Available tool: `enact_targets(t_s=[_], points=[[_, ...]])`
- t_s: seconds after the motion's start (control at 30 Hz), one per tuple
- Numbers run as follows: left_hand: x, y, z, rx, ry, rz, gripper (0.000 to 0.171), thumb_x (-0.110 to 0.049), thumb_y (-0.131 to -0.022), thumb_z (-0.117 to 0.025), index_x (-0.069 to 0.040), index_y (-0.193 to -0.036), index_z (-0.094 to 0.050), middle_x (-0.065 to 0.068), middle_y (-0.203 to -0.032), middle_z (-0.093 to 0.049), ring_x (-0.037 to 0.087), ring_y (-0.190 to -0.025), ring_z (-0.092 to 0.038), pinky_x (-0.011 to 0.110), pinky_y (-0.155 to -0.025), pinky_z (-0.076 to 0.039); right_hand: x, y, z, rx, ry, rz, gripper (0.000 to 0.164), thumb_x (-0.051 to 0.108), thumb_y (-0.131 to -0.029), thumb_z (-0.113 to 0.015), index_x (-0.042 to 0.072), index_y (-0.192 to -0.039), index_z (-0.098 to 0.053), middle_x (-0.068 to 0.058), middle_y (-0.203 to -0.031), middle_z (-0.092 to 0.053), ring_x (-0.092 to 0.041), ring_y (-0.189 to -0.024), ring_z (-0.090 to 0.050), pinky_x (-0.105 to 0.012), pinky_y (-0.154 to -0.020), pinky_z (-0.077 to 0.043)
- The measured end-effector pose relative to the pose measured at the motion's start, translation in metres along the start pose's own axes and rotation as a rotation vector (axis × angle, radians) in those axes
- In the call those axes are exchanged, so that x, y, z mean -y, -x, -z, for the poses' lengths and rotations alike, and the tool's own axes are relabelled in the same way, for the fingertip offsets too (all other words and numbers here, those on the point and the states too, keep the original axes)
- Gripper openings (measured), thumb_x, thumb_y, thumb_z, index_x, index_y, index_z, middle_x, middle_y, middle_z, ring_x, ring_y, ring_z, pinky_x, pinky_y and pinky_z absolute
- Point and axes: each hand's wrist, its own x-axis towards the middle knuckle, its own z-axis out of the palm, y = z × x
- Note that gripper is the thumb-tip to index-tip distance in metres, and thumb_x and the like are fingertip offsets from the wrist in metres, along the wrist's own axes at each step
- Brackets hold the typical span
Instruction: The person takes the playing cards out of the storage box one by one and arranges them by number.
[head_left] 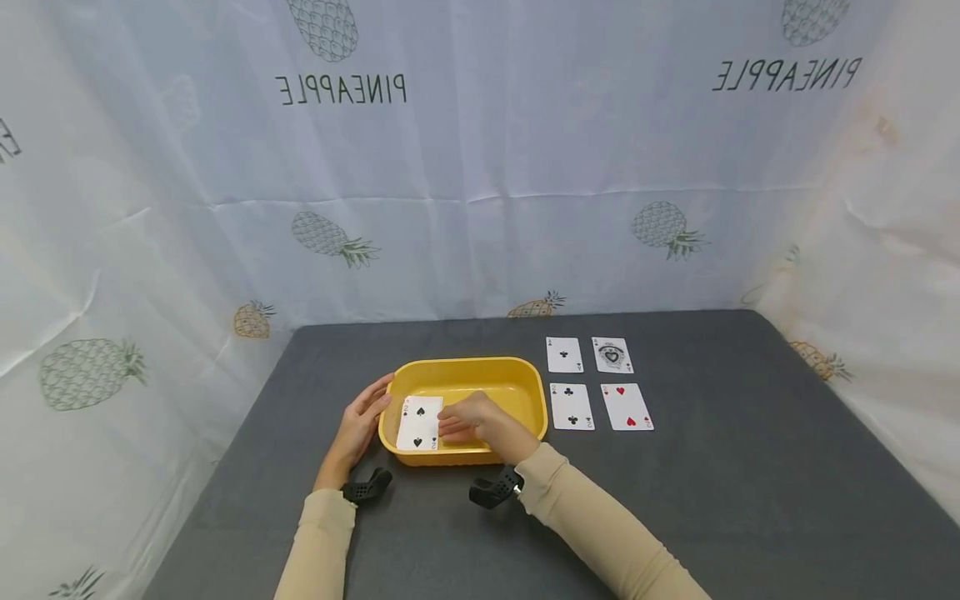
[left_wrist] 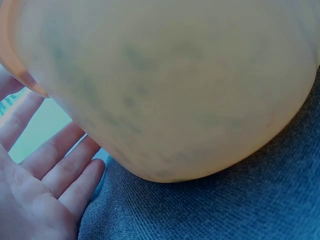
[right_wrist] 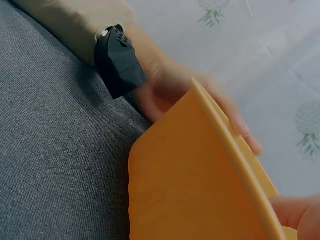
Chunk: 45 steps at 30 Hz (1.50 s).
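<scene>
While the card [head_left: 419, 425] points lengthwise toward the person, the left hand [head_left: 361, 429] extends its fingers, the right hand's [head_left: 477, 418] grip unclear.

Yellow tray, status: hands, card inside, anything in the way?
Left hand at left end of yellow tray. Right hand inside, at right edge of two of spades; grip unclear. Card face up. No obstruction visible.

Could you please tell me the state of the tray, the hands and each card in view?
Yellow tray: upright on the table
Two of spades: face up, inside the tray
Left hand: fingers extended against the tray's left end
Right hand: inside the tray, grip unclear
Ace of clubs: face up, flat
Ornate card: face up, flat
Two of clubs: face up, flat
Two of hearts: face up, flat
</scene>
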Motion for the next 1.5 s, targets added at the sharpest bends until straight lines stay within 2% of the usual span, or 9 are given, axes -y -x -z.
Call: enact_targets(t_s=[0.13,0.23,0.33,0.43,0.53,0.73,0.93,1.2,1.5], points=[[-0.001,0.000,0.000,-0.006,-0.007,0.012,0.050,-0.017,-0.100,-0.051,-0.005,-0.147,-0.037,0.020,-0.149,-0.038,-0.007,-0.112,-0.055,0.009,-0.092,-0.046,0.002,-0.005,-0.006,-0.048,-0.039,-0.035,0.027,0.000,-0.085,-0.067,-0.010,-0.110,-0.065,-0.024,-0.102,-0.072,-0.023,-0.076,-0.073,-0.030,-0.069,-0.060],[-0.002,0.001,0.000,-0.012,-0.020,0.017,0.050,-0.018,-0.100,-0.050,-0.005,-0.147,-0.037,0.022,-0.150,-0.037,-0.007,-0.112,-0.055,0.008,-0.091,-0.046,0.002,-0.008,-0.009,-0.056,-0.085,-0.032,0.024,-0.005,-0.082,-0.068,-0.012,-0.105,-0.066,-0.019,-0.085,-0.071,-0.019,-0.064,-0.070,-0.028,-0.063,-0.059],[-0.002,0.001,0.000,-0.013,-0.018,0.016,0.050,-0.018,-0.100,-0.051,-0.005,-0.147,-0.037,0.021,-0.149,-0.038,-0.007,-0.112,-0.055,0.008,-0.091,-0.046,0.004,-0.011,-0.013,-0.060,-0.110,-0.022,0.021,-0.009,-0.079,-0.069,-0.012,-0.099,-0.067,-0.011,-0.067,-0.065,-0.014,-0.053,-0.063,-0.025,-0.057,-0.057],[-0.001,0.000,0.000,-0.009,-0.005,0.008,0.050,-0.017,-0.100,-0.051,-0.004,-0.147,-0.037,0.016,-0.145,-0.042,-0.006,-0.112,-0.055,0.010,-0.092,-0.047,0.006,-0.013,-0.016,-0.069,-0.090,-0.012,0.017,-0.008,-0.077,-0.071,-0.010,-0.094,-0.066,-0.007,-0.061,-0.061,-0.012,-0.049,-0.061,-0.023,-0.052,-0.055],[-0.001,0.000,-0.002,-0.003,0.008,0.005,0.051,-0.017,-0.099,-0.052,-0.004,-0.147,-0.038,0.004,-0.136,-0.049,-0.006,-0.112,-0.056,0.011,-0.092,-0.047,0.006,-0.014,-0.018,-0.097,-0.034,0.004,0.012,-0.006,-0.077,-0.073,-0.006,-0.085,-0.064,-0.005,-0.058,-0.058,-0.010,-0.046,-0.057,-0.019,-0.047,-0.051],[-0.001,0.000,-0.002,-0.004,0.013,0.003,0.052,-0.019,-0.099,-0.053,-0.003,-0.146,-0.038,-0.014,-0.119,-0.055,-0.005,-0.110,-0.057,0.012,-0.091,-0.048,0.006,-0.012,-0.023,-0.161,0.094,0.039,0.021,-0.003,-0.074,-0.076,0.003,-0.068,-0.057,-0.002,-0.050,-0.053,-0.007,-0.039,-0.051,-0.016,-0.039,-0.045],[-0.001,0.001,-0.001,-0.001,0.014,-0.013,0.052,-0.018,-0.100,-0.052,-0.002,-0.146,-0.037,-0.020,-0.116,-0.057,-0.006,-0.110,-0.057,0.011,-0.090,-0.048,0.006,-0.013,-0.025,-0.168,0.117,0.046,0.014,-0.004,-0.075,-0.075,0.000,-0.073,-0.061,-0.003,-0.052,-0.053,-0.008,-0.039,-0.051,-0.017,-0.039,-0.044],[-0.002,0.003,-0.002,-0.004,0.017,-0.014,0.051,-0.017,-0.100,-0.051,-0.001,-0.147,-0.036,-0.020,-0.115,-0.058,-0.007,-0.108,-0.057,0.011,-0.090,-0.048,0.008,-0.014,-0.019,-0.232,0.157,-0.008,0.011,-0.002,-0.073,-0.078,-0.005,-0.078,-0.068,-0.008,-0.053,-0.057,-0.011,-0.037,-0.054,-0.020,-0.039,-0.047],[-0.001,0.002,-0.003,-0.006,0.010,-0.015,0.051,-0.018,-0.100,-0.051,-0.002,-0.146,-0.037,-0.018,-0.117,-0.057,-0.006,-0.108,-0.057,0.011,-0.090,-0.048,0.007,0.001,-0.017,-0.173,0.141,0.084,0.012,-0.002,-0.075,-0.077,-0.008,-0.082,-0.071,-0.017,-0.071,-0.070,-0.012,-0.041,-0.059,-0.022,-0.043,-0.050]])
